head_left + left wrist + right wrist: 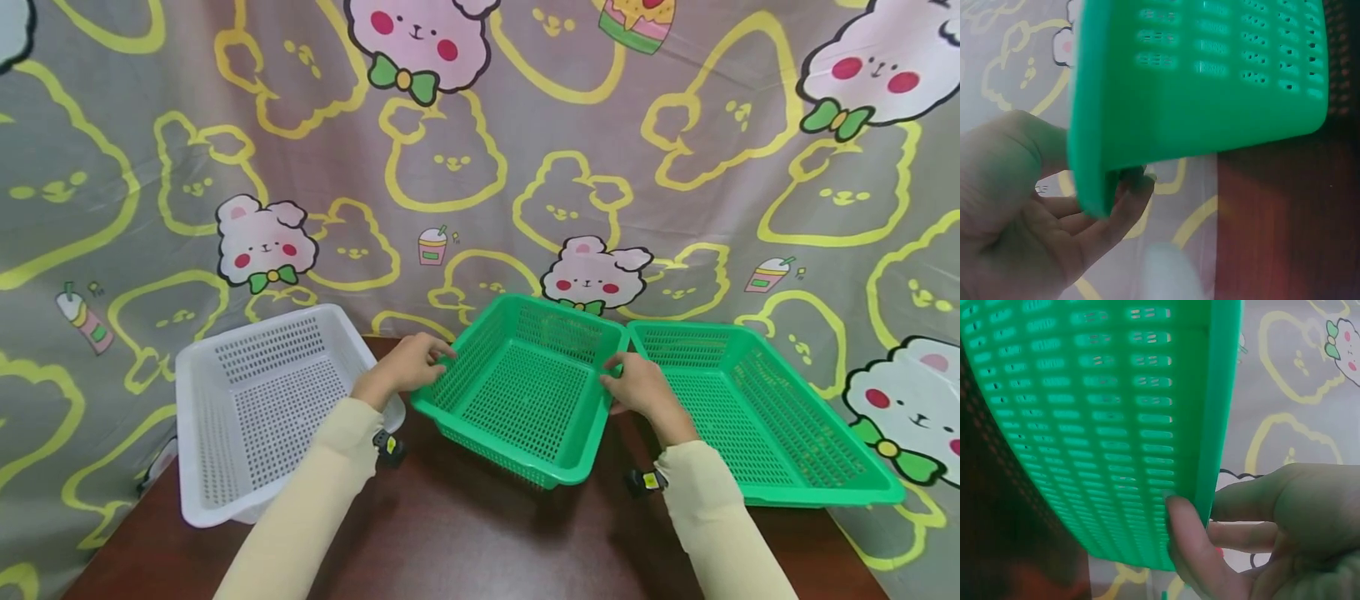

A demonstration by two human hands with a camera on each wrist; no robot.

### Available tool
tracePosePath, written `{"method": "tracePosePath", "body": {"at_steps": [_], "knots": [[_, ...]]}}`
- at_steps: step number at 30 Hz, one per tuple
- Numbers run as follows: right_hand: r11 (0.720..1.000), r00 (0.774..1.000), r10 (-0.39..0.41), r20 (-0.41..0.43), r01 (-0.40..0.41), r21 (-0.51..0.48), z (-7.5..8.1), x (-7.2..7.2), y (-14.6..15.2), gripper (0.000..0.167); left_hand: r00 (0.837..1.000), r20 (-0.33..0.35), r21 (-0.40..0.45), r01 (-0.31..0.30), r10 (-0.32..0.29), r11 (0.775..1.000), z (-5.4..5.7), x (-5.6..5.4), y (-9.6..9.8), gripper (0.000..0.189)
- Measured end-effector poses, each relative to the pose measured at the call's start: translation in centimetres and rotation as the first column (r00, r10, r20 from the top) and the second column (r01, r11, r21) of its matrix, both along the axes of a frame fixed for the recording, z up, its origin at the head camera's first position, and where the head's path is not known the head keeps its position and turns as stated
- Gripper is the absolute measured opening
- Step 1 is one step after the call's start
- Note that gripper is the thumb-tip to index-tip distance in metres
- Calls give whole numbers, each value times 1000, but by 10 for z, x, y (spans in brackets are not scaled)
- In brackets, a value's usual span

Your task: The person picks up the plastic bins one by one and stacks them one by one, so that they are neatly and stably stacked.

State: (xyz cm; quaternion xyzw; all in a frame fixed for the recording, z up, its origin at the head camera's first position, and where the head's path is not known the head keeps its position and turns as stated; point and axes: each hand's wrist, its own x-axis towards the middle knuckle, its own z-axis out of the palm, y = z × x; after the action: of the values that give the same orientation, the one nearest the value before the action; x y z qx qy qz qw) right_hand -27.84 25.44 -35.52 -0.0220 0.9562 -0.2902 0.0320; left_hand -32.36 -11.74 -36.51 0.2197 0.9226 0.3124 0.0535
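A square green plastic basket [525,398] with slotted walls stands in the middle of the head view, turned at an angle. My left hand [417,362] holds its rim on the left. In the left wrist view the thumb goes behind the green rim [1089,125] while the fingers reach beneath it. On the opposite side, my right hand [641,385] pinches the right rim. From the right wrist, fingertips [1186,522] press the slotted outer wall just below the rim, with the thumb on the inner side. Whether the basket's bottom touches the table cannot be told.
To the left stands a white basket [197,433], close by my left forearm. A second, larger green basket [817,493] sits at the right, its rim touching or nearly touching the middle one. All are over a dark reddish-brown table [480,550]. Behind hangs a rabbit-patterned curtain [480,225].
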Motion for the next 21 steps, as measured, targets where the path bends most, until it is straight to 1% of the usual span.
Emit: {"method": "tracePosePath", "body": {"at_steps": [3,7,12,18,21], "knots": [[1000,1000,6,-23,-6,-4,5,-1,1,41,1000,2,29,4,-4,1000,4,4,-3,35],[1000,999,22,-42,-22,-11,10,-4,3,42,1000,-17,46,15,-14,999,10,9,-8,37],[998,998,60,-23,-61,-34,17,-8,4,43,999,-22,52,29,-28,998,13,16,-13,39],[992,994,109,26,-107,-60,25,-13,5,46,999,-2,41,39,-39,998,11,22,-17,41],[986,989,142,49,-137,-98,26,-16,7,48,999,0,28,34,-34,999,10,25,-18,41]]}}
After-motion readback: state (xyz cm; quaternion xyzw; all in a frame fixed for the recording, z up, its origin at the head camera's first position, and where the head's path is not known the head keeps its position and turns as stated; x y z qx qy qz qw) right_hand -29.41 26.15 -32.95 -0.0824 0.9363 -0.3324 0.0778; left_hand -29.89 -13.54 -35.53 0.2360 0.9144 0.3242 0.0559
